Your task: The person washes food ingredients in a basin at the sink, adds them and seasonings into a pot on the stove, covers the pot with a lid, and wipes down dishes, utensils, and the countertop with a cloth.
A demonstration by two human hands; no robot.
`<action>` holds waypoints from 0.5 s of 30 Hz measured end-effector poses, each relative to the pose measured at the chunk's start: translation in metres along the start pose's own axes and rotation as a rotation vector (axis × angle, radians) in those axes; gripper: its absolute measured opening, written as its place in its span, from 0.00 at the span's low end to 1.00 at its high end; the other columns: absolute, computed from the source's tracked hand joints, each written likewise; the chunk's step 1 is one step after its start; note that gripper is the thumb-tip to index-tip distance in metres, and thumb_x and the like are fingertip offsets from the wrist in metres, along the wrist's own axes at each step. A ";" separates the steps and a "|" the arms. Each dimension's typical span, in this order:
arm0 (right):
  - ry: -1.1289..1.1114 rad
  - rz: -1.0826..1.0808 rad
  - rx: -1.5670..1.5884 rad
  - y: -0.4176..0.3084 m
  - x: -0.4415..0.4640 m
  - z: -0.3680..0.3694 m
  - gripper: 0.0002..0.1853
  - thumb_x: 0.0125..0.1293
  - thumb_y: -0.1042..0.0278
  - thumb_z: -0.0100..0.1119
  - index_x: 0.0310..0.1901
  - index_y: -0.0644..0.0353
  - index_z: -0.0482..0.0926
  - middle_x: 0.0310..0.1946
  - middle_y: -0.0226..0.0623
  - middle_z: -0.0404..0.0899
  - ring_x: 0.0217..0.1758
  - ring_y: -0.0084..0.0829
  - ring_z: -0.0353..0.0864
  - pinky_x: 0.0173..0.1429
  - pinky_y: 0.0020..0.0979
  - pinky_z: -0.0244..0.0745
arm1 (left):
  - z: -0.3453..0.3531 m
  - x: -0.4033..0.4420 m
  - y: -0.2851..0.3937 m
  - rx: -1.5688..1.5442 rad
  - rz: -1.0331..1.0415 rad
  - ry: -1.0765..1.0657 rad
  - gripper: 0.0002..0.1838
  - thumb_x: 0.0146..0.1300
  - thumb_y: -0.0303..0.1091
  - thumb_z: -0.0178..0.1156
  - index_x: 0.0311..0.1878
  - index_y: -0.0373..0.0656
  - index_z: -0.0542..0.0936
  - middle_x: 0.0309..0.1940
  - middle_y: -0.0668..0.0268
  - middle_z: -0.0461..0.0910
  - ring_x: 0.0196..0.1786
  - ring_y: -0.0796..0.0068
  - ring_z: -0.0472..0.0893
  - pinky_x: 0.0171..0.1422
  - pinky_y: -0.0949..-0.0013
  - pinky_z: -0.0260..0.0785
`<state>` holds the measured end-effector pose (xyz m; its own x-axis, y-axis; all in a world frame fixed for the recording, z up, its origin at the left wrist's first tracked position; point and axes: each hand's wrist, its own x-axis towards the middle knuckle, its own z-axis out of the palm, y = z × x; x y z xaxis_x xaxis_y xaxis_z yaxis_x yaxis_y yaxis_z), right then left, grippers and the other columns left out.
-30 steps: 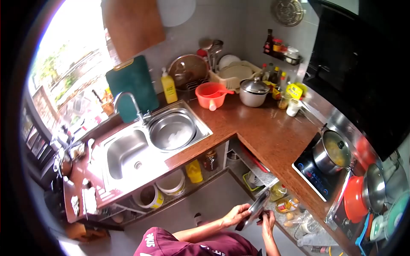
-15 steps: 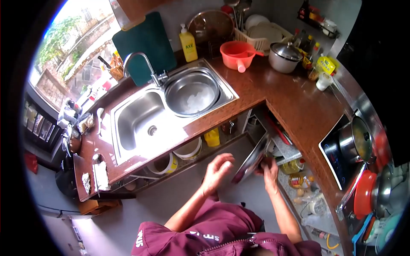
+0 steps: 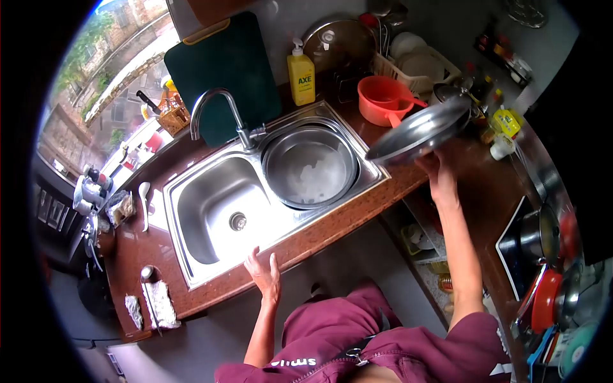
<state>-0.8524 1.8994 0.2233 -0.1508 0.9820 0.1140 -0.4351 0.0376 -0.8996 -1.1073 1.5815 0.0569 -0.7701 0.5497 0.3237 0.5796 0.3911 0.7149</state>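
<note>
My right hand [image 3: 437,173] grips the lower edge of a shallow round steel pan [image 3: 421,131] and holds it up, tilted, over the counter right of the sink. Its fingertips are partly hidden by the pan. My left hand [image 3: 265,277] has its fingers apart and holds nothing, close to the counter's front edge. Beyond it lies the bare left sink bowl [image 3: 214,220]. A round steel basin [image 3: 310,167] with some water in it sits in the right sink bowl, under the chrome faucet [image 3: 239,124].
Behind the raised pan are a red plastic colander or basin [image 3: 383,102] and a dish rack [image 3: 408,71]. A yellow soap bottle [image 3: 302,76] and green cutting board [image 3: 223,76] stand behind the sink. At right is a cooktop [image 3: 514,249] with a pot [image 3: 537,233].
My right hand has lifted the steel pan from the open lower cupboard to above the counter. My left hand has moved left, to the counter's front edge. The view has shifted.
</note>
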 end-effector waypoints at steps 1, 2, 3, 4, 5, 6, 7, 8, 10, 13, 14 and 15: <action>0.005 -0.019 0.023 -0.004 0.019 0.015 0.15 0.63 0.66 0.50 0.50 0.60 0.69 0.40 0.36 0.76 0.34 0.26 0.79 0.36 0.27 0.80 | 0.004 0.003 -0.001 0.072 -0.009 -0.006 0.25 0.52 0.31 0.61 0.53 0.36 0.65 0.46 0.52 0.68 0.52 0.52 0.65 0.58 0.56 0.57; -0.105 -0.028 0.006 -0.012 0.039 0.030 0.14 0.63 0.66 0.50 0.49 0.60 0.69 0.39 0.36 0.75 0.35 0.27 0.79 0.37 0.27 0.79 | 0.011 0.004 -0.005 0.088 -0.011 -0.005 0.25 0.53 0.32 0.61 0.53 0.36 0.65 0.46 0.52 0.67 0.52 0.52 0.65 0.58 0.56 0.57; -0.126 -0.023 -0.006 -0.002 0.077 0.024 0.13 0.63 0.68 0.51 0.47 0.62 0.69 0.37 0.36 0.75 0.36 0.29 0.79 0.38 0.29 0.80 | 0.018 0.004 -0.009 0.105 -0.013 -0.002 0.26 0.53 0.32 0.61 0.53 0.36 0.65 0.47 0.51 0.67 0.52 0.52 0.65 0.58 0.56 0.57; -0.142 -0.024 -0.011 0.001 0.104 0.030 0.12 0.62 0.68 0.52 0.46 0.62 0.69 0.36 0.36 0.75 0.36 0.31 0.79 0.38 0.30 0.80 | 0.024 0.004 -0.009 0.143 -0.029 -0.016 0.26 0.53 0.34 0.61 0.54 0.36 0.65 0.47 0.52 0.67 0.53 0.52 0.65 0.58 0.55 0.56; -0.160 -0.026 -0.014 0.003 0.130 0.038 0.11 0.61 0.69 0.53 0.44 0.62 0.69 0.36 0.36 0.74 0.37 0.32 0.79 0.39 0.31 0.81 | 0.029 0.003 -0.010 0.181 -0.044 -0.029 0.26 0.54 0.35 0.60 0.54 0.37 0.65 0.48 0.52 0.67 0.54 0.52 0.65 0.59 0.55 0.56; -0.165 -0.018 -0.014 0.006 0.155 0.046 0.10 0.61 0.69 0.53 0.43 0.62 0.70 0.35 0.36 0.74 0.37 0.34 0.79 0.39 0.32 0.81 | 0.036 0.000 -0.015 0.232 -0.063 -0.018 0.26 0.54 0.38 0.60 0.54 0.38 0.65 0.49 0.52 0.67 0.55 0.53 0.64 0.59 0.54 0.55; -0.170 -0.007 -0.015 0.009 0.179 0.054 0.10 0.60 0.70 0.53 0.41 0.62 0.70 0.35 0.37 0.74 0.38 0.35 0.79 0.40 0.33 0.81 | 0.040 -0.001 -0.016 0.263 -0.094 -0.023 0.26 0.55 0.39 0.59 0.54 0.38 0.66 0.49 0.53 0.67 0.56 0.54 0.64 0.60 0.54 0.54; -0.170 -0.037 0.030 0.020 0.207 0.060 0.08 0.60 0.71 0.53 0.41 0.62 0.70 0.35 0.37 0.74 0.37 0.36 0.79 0.40 0.35 0.81 | 0.044 -0.001 -0.018 0.320 -0.117 -0.022 0.25 0.55 0.39 0.59 0.54 0.38 0.66 0.49 0.53 0.68 0.56 0.54 0.65 0.61 0.54 0.53; -0.178 -0.065 0.041 0.038 0.258 0.071 0.09 0.59 0.72 0.52 0.41 0.62 0.71 0.37 0.37 0.74 0.38 0.37 0.79 0.38 0.35 0.82 | 0.048 0.000 -0.013 0.403 -0.148 -0.008 0.24 0.56 0.38 0.57 0.54 0.38 0.66 0.49 0.53 0.68 0.55 0.54 0.65 0.62 0.54 0.52; -0.155 -0.015 -0.043 0.054 0.324 0.089 0.12 0.58 0.72 0.53 0.44 0.62 0.70 0.41 0.38 0.72 0.38 0.38 0.78 0.37 0.35 0.82 | 0.053 0.002 -0.009 0.474 -0.177 0.020 0.24 0.55 0.39 0.57 0.53 0.38 0.68 0.50 0.52 0.68 0.56 0.53 0.65 0.62 0.54 0.53; -0.141 0.014 -0.087 0.059 0.341 0.091 0.13 0.58 0.72 0.53 0.45 0.62 0.69 0.43 0.39 0.72 0.39 0.39 0.78 0.36 0.35 0.82 | 0.053 0.003 -0.007 0.484 -0.189 0.020 0.23 0.55 0.38 0.58 0.52 0.38 0.68 0.50 0.52 0.69 0.56 0.53 0.66 0.62 0.54 0.53; -0.132 0.020 -0.101 0.065 0.356 0.090 0.14 0.58 0.73 0.53 0.46 0.62 0.69 0.43 0.39 0.71 0.38 0.39 0.79 0.36 0.34 0.82 | 0.055 0.003 -0.008 0.491 -0.197 0.035 0.23 0.54 0.39 0.58 0.52 0.38 0.69 0.49 0.53 0.69 0.55 0.53 0.66 0.62 0.54 0.53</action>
<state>-1.0138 2.2348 0.2432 -0.2764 0.9502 0.1437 -0.3399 0.0432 -0.9395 -1.0998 1.6201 0.0180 -0.8804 0.4094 0.2392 0.4734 0.7886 0.3925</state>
